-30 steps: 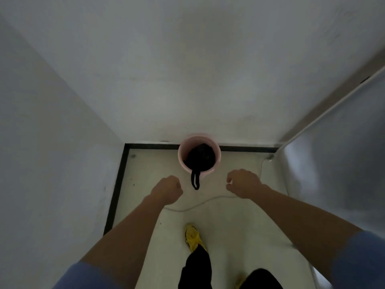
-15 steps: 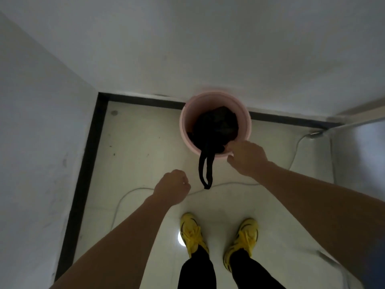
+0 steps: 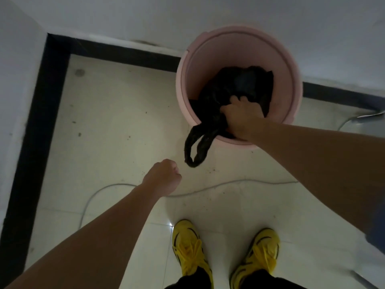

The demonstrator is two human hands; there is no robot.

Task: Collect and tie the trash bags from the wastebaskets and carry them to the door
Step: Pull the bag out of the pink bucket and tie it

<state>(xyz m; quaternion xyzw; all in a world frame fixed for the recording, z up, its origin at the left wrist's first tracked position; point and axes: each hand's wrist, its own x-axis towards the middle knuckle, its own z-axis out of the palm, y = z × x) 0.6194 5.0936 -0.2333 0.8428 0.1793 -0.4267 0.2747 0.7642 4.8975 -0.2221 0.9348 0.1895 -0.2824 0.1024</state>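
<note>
Reaching deeper than before, the right hand (image 3: 242, 118) now grips the crumpled black plastic trash bag (image 3: 239, 82) inside the round pink plastic wastebasket (image 3: 291, 65) at one o'clock, fingers curled round it, likely to lift it out; the left hand (image 3: 164, 176) hangs fisted and empty.

Pink wastebasket (image 3: 208, 57) stands tight against back wall (image 3: 187, 13), no gap behind. Basket mouth open at far side; black trash bag (image 3: 239, 84) and right hand (image 3: 243, 117) fill near side. Bag loop (image 3: 196, 147) hangs over near rim. Floor (image 3: 114, 122) left of basket gives wide room. Left hand (image 3: 164, 176) near loop, not touching. Thin cord (image 3: 229, 184) lies across floor before yellow shoes (image 3: 187, 247).
</note>
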